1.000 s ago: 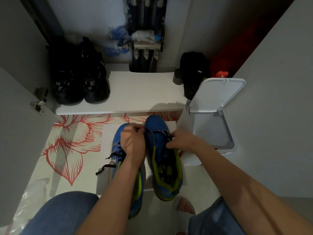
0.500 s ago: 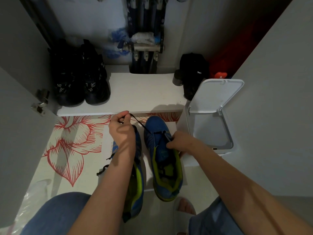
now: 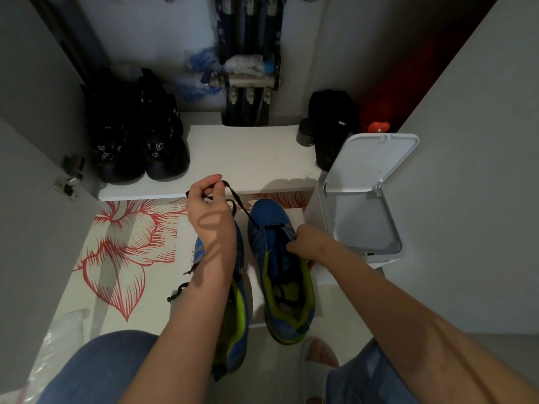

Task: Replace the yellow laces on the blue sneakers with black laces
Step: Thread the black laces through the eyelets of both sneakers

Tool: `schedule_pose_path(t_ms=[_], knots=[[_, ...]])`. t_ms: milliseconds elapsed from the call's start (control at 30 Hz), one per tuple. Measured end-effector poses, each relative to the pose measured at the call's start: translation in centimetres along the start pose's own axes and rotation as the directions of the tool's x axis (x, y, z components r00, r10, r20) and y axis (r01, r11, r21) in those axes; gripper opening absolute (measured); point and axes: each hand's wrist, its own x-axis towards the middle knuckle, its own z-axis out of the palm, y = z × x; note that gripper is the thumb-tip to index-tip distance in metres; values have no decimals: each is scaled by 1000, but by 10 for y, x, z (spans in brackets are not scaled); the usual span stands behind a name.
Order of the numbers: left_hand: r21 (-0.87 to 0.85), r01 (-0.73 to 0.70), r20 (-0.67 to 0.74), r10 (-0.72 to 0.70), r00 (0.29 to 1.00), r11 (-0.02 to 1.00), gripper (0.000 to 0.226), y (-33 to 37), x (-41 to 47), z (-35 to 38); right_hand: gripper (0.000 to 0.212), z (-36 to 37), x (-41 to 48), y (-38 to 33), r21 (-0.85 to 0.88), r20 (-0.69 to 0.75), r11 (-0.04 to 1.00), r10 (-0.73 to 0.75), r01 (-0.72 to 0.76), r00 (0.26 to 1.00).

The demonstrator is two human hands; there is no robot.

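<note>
Two blue sneakers with yellow-green lining stand side by side on the floor between my knees. The right sneaker (image 3: 280, 252) has a black lace (image 3: 243, 209) threaded through its front eyelets. My left hand (image 3: 208, 211) pinches that lace's end and holds it taut, up and away to the left over the shelf edge. My right hand (image 3: 309, 246) grips the right sneaker's side at the eyelets. The left sneaker (image 3: 237, 310) lies mostly under my left forearm; black lace ends (image 3: 178, 293) trail out to its left.
A white open-lidded bin (image 3: 364, 199) stands right of the sneakers. A white low shelf (image 3: 248, 153) holds black boots (image 3: 140, 132) at left and a black bag (image 3: 332, 126) at right. A flower-patterned mat (image 3: 128, 252) covers the floor. Walls close in on both sides.
My left hand has risen from the sneaker's toe and drawn the black lace out up and to the left until taut. My right hand stayed on the right sneaker.
</note>
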Motion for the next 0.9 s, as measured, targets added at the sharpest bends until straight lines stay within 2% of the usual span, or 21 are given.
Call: schedule_pose_path(t_ms=[33, 100, 167, 233, 300, 400, 533, 600, 633, 700, 767, 833, 900], knots=[[45, 6, 49, -8, 999, 999, 16, 1, -1, 0, 26, 0, 0, 0, -7, 5, 1000, -9, 9, 1000], [119, 128, 200, -150, 968, 985, 18, 3, -3, 0, 27, 0, -1, -1, 0, 21, 1000, -23, 23, 1000], [258, 253, 338, -332, 881, 932, 21, 6, -4, -1, 21, -3, -5, -4, -23, -10, 997, -70, 69, 998], [422, 211, 392, -387, 835, 882, 25, 4, -3, -3, 31, -6, -8, -7, -20, -145, 986, -168, 167, 975], [506, 121, 370, -342, 864, 854, 26, 0, 1, -6, 36, -6, -5, -8, -22, -283, 966, -254, 259, 925], [629, -3, 318, -253, 914, 777, 32, -4, 5, -10, 38, 5, 4, -5, -137, -266, 962, -264, 234, 927], [797, -79, 351, -354, 867, 598, 57, -23, -8, -3, 30, 17, 11, -7, -293, -331, 936, -293, 198, 897], [817, -104, 380, -394, 837, 567, 57, -40, -16, -1, 34, 18, 13, -8, -294, -354, 937, -289, 187, 889], [820, -107, 376, -387, 842, 562, 54, -45, -17, 0, 36, 20, 14, -8, -286, -352, 941, -279, 181, 893], [808, -76, 340, -357, 870, 585, 47, -51, -18, 1, 27, 22, 14, -8, -272, -334, 948, -252, 163, 908], [794, -63, 323, -332, 886, 604, 38, -52, -18, 1, 24, 19, 14, -8, -179, -328, 969, -223, 171, 918], [779, -83, 328, -292, 898, 622, 31, -51, -19, 2, 35, 8, 13, -9, 100, -340, 976, -147, 191, 929], [776, -91, 328, -276, 904, 625, 27, -49, -20, 4, 30, -5, 13, -10, 388, -350, 897, -68, 211, 934]])
